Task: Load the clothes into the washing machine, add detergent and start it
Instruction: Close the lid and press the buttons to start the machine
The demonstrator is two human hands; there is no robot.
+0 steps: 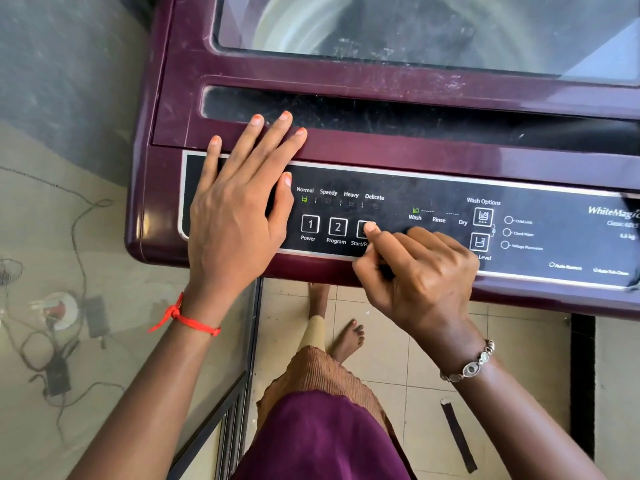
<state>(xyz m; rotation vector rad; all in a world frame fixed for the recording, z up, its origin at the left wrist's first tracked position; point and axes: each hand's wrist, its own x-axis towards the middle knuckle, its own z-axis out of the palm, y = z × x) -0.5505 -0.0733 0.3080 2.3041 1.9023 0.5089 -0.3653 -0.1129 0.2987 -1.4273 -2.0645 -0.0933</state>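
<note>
Lengthwise, the control panel (433, 192) runs left-right under the right hand (419, 271).

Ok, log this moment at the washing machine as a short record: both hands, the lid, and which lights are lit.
left hand: flat, fingers spread, resting on the left end of the control panel
right hand: index fingertip on the Start/Pause button, other fingers curled
lid: closed
lit: green Normal light and Wash light
Power button, Program button: untouched
</note>
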